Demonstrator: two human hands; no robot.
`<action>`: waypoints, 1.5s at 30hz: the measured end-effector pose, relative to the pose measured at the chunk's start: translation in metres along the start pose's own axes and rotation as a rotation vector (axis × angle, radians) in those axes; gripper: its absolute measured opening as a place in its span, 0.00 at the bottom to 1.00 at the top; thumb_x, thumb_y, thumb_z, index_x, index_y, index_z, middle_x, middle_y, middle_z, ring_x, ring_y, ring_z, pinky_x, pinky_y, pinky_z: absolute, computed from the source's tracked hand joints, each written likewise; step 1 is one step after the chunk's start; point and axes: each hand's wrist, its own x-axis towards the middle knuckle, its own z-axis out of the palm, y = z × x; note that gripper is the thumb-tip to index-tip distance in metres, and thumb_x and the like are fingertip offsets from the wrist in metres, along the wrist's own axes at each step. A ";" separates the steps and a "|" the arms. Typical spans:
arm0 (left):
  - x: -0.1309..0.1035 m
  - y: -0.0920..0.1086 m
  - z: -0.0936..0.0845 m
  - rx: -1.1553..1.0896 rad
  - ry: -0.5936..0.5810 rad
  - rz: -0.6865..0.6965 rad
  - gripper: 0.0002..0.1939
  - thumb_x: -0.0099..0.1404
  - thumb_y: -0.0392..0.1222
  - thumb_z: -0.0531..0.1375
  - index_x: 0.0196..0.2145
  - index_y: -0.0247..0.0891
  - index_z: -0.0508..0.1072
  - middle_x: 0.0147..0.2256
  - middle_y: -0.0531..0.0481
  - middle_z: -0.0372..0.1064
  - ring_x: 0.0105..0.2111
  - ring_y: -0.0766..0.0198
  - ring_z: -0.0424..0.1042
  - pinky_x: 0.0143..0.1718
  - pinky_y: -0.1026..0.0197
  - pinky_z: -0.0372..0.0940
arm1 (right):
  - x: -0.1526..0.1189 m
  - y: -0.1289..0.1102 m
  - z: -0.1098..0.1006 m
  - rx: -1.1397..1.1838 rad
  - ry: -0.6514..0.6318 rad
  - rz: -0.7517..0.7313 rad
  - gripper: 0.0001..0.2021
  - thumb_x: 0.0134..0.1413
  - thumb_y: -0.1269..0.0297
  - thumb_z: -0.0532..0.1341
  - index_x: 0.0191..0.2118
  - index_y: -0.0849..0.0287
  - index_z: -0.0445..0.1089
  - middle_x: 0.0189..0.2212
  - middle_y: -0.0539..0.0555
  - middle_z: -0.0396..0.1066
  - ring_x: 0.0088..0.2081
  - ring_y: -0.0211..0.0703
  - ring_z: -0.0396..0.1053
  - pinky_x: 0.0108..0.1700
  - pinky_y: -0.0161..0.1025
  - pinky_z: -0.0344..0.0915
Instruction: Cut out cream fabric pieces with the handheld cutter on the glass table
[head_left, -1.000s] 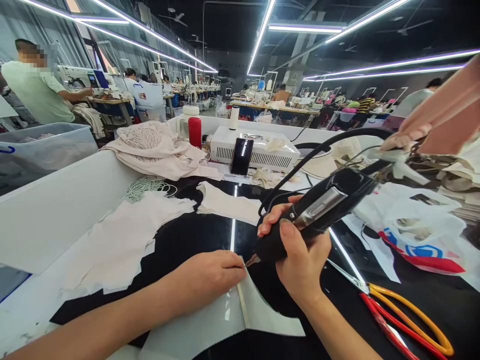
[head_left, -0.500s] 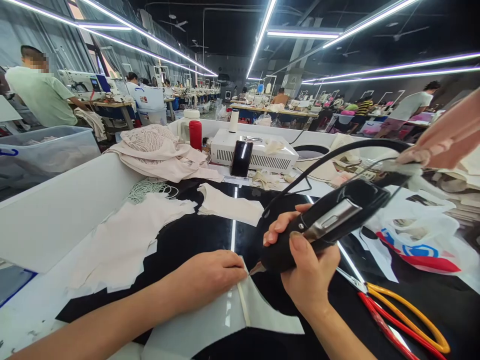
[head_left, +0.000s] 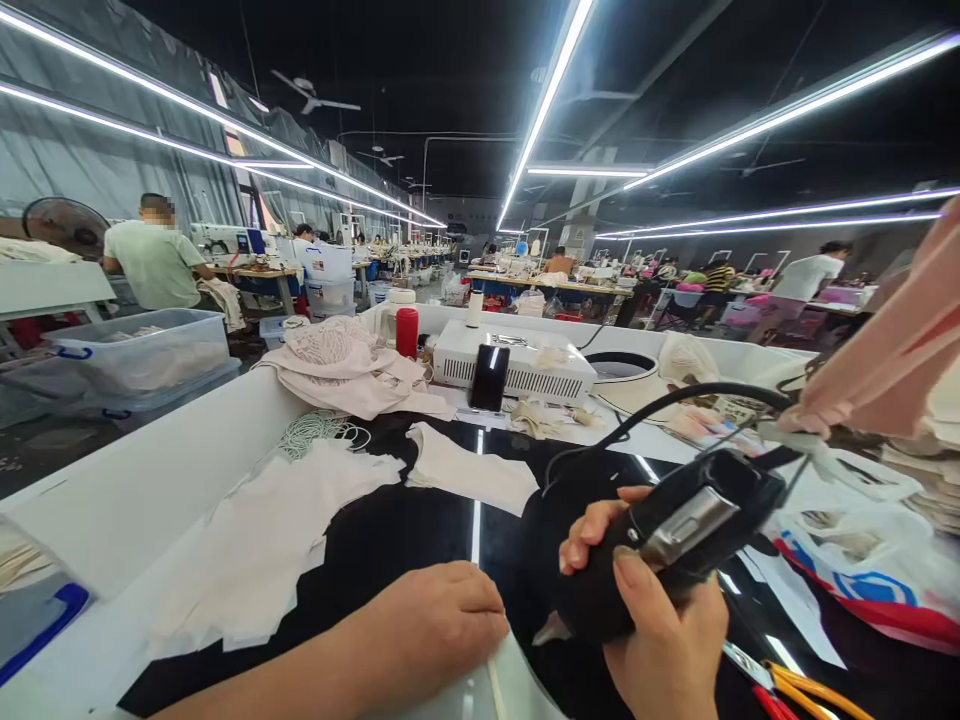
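My right hand (head_left: 667,640) is wrapped around a black corded hand tool (head_left: 675,540) with a silver switch plate. A small pointed tip (head_left: 553,629) sticks out at the tool's lower left end, apart from the cloth. Low in the middle, my left hand (head_left: 442,625) has its fingers curled down on a pale fabric piece (head_left: 525,690) with a narrow strip along it. The fingertips are hidden under the hand. Ahead of my hands lies a cream fabric piece (head_left: 472,470). Orange-and-red-handled scissors (head_left: 780,685) rest by my right wrist, partly out of view.
A pink cloth (head_left: 870,370) is knotted by the tool's cord. White fabric pieces (head_left: 270,540) lie at left, below green cord (head_left: 319,435). Behind are a phone (head_left: 490,378), a vented white box (head_left: 525,365) and a red bottle (head_left: 406,332). A plastic bag (head_left: 862,560) sits right.
The tool tip has moved away from the fabric edge, to the right and down in view. My view has tilted up, so the fabric piece and scissors now show less.
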 end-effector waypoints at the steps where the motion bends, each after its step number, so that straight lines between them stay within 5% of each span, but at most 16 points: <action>1: 0.001 0.001 0.001 0.010 0.009 0.013 0.09 0.82 0.35 0.56 0.45 0.38 0.76 0.43 0.48 0.78 0.44 0.60 0.79 0.50 0.61 0.75 | -0.001 0.000 -0.002 -0.005 -0.017 -0.007 0.14 0.62 0.59 0.73 0.50 0.49 0.73 0.31 0.48 0.75 0.27 0.42 0.74 0.30 0.41 0.76; 8: 0.007 0.007 0.005 0.029 -0.014 0.039 0.07 0.80 0.35 0.58 0.41 0.38 0.75 0.41 0.50 0.77 0.40 0.62 0.78 0.44 0.63 0.74 | -0.014 -0.008 -0.003 -0.012 0.091 0.088 0.18 0.60 0.53 0.74 0.51 0.49 0.71 0.32 0.48 0.74 0.29 0.40 0.73 0.33 0.39 0.74; 14: 0.004 0.006 0.007 -0.002 -0.016 0.018 0.03 0.78 0.36 0.62 0.43 0.40 0.76 0.42 0.51 0.78 0.40 0.62 0.77 0.42 0.63 0.73 | -0.019 -0.007 -0.015 -0.034 -0.049 0.008 0.16 0.63 0.56 0.72 0.53 0.49 0.70 0.33 0.49 0.75 0.28 0.42 0.75 0.31 0.41 0.76; 21: 0.003 0.008 0.004 -0.034 -0.024 -0.016 0.06 0.78 0.34 0.60 0.43 0.40 0.77 0.42 0.50 0.77 0.41 0.60 0.78 0.40 0.63 0.73 | -0.031 -0.016 -0.010 0.008 0.055 0.103 0.20 0.61 0.50 0.74 0.52 0.49 0.71 0.34 0.47 0.74 0.29 0.39 0.74 0.33 0.37 0.75; 28: 0.001 0.013 -0.005 -0.057 -0.076 -0.048 0.10 0.82 0.36 0.56 0.43 0.40 0.76 0.44 0.49 0.77 0.42 0.62 0.79 0.44 0.65 0.73 | -0.031 -0.011 -0.022 0.000 -0.067 0.052 0.18 0.63 0.55 0.73 0.53 0.48 0.71 0.34 0.49 0.76 0.29 0.40 0.75 0.32 0.39 0.76; 45: -0.009 0.019 -0.013 -0.222 -0.121 -0.119 0.12 0.84 0.38 0.53 0.51 0.38 0.77 0.50 0.47 0.76 0.47 0.60 0.79 0.50 0.61 0.74 | -0.015 -0.015 0.006 0.037 -0.007 0.004 0.17 0.60 0.55 0.76 0.50 0.49 0.73 0.32 0.45 0.76 0.27 0.37 0.74 0.32 0.36 0.76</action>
